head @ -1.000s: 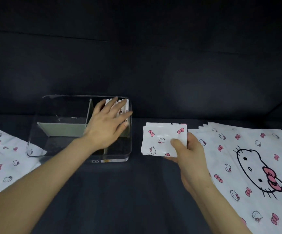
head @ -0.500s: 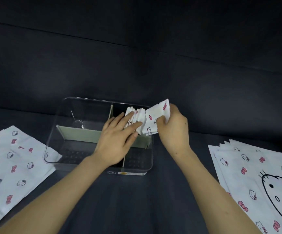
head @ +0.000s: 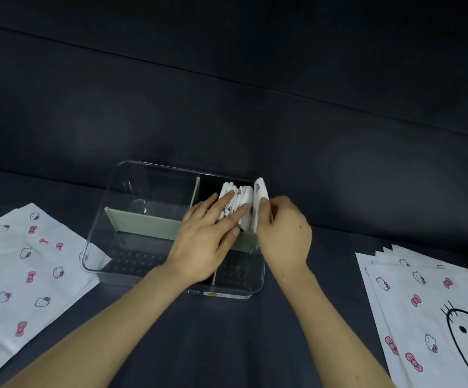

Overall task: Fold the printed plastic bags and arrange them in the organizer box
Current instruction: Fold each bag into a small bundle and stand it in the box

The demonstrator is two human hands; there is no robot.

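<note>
A clear plastic organizer box (head: pixel 106 208) with grey-green dividers (head: pixel 143 224) sits on the dark surface. Several folded printed bags (head: pixel 231 201) stand on edge in its far right compartment. My left hand (head: pixel 204 236) lies over the middle divider, its straight fingers pressing the standing bags toward the left. My right hand (head: pixel 283 233) pinches one more folded white bag (head: pixel 260 197) with pink bows, held upright at the box's right wall, beside the row.
A stack of flat printed bags (head: pixel 434 312) lies at the right. More flat printed bags (head: pixel 22 275) lie at the left, one corner under the box's edge. The box's left compartments hold nothing. A dark cushion back rises behind.
My right hand carried the folded bag from the surface at the right over to the box and turned it upright against the row. My left hand stayed on the standing bags.
</note>
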